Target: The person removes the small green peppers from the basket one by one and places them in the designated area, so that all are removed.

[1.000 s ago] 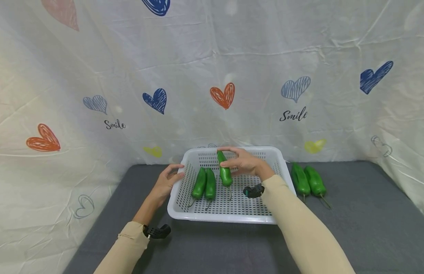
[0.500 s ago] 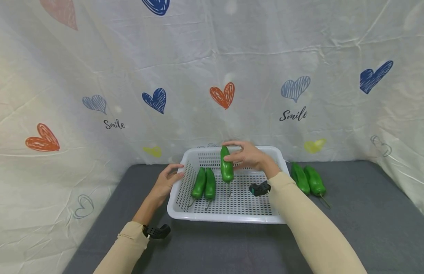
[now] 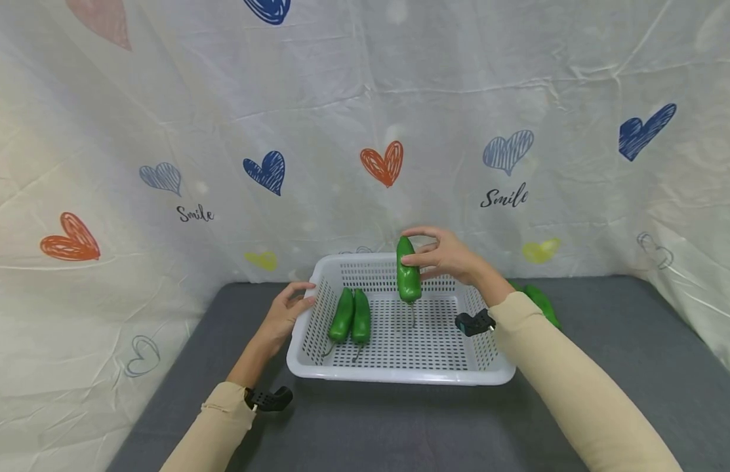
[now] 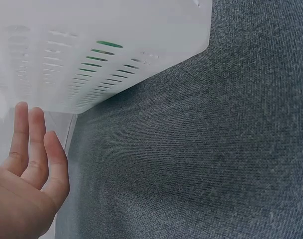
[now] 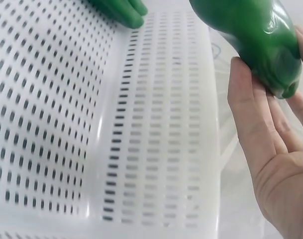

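A shiny green chili pepper [image 3: 408,278] hangs stem-down above the white basket [image 3: 400,377], toward its back wall. My right hand [image 3: 450,255] holds this pepper between thumb and fingers. The right wrist view shows the held pepper [image 5: 260,42] at the fingertips, higher than the basket rim. Two more green peppers, a left one [image 3: 342,316] and a right one [image 3: 361,317], lie side by side in the basket's left part. My left hand [image 3: 284,311] rests at the basket's left rim, thumb and index finger against it. Its other fingers [image 4: 29,144] extend loosely beside the outer wall.
Right of the basket, two green peppers [image 3: 540,303] lie on the dark grey tabletop [image 3: 636,367], partly hidden by my right arm. A white curtain [image 3: 317,85] with printed hearts hangs close behind the basket.
My right hand has lifted the pepper up and moved it to the right, away from the two peppers in the basket. The left hand has stayed at the rim.
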The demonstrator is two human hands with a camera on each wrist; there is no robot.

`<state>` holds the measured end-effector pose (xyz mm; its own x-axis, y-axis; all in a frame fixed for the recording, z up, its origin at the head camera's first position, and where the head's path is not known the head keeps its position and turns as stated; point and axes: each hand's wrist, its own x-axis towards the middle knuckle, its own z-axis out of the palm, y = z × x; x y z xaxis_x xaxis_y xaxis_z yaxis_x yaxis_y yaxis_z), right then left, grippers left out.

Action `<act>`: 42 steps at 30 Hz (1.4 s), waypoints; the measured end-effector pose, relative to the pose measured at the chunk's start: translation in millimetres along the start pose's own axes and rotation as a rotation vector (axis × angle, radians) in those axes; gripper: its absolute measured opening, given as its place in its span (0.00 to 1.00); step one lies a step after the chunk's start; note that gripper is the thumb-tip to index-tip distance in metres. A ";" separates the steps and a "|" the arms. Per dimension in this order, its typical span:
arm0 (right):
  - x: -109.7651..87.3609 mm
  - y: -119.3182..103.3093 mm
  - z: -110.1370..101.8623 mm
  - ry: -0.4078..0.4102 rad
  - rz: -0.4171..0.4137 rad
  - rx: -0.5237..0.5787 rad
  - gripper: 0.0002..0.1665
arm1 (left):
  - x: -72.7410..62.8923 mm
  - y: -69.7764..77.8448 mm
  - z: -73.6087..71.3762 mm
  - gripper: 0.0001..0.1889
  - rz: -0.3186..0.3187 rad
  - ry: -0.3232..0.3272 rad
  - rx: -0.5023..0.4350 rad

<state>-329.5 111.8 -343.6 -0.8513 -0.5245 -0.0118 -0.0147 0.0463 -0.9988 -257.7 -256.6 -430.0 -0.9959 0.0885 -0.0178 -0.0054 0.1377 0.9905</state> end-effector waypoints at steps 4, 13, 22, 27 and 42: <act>-6.5 -2.9 -5.7 -0.001 -0.017 -0.027 0.40 | 0.7 0.0 0.1 0.23 0.001 0.006 0.008; -24.3 -9.0 -22.6 0.046 -0.069 -0.085 0.40 | 3.0 1.9 1.2 0.23 0.010 0.016 0.006; -43.5 -11.5 -39.1 0.083 -0.092 -0.090 0.41 | 3.1 1.1 -0.8 0.23 0.015 0.014 0.016; -53.5 -13.5 -44.4 0.094 -0.106 -0.088 0.41 | 1.7 1.0 -1.6 0.24 0.015 0.015 0.022; -88.1 -13.8 -65.4 0.131 -0.147 -0.149 0.38 | 0.0 0.1 -1.7 0.24 0.016 0.023 0.028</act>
<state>-288.6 213.0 -325.7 -0.8950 -0.4205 0.1487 -0.2121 0.1079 -0.9713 -257.9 -258.3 -429.7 -0.9977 0.0683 0.0011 0.0123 0.1641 0.9864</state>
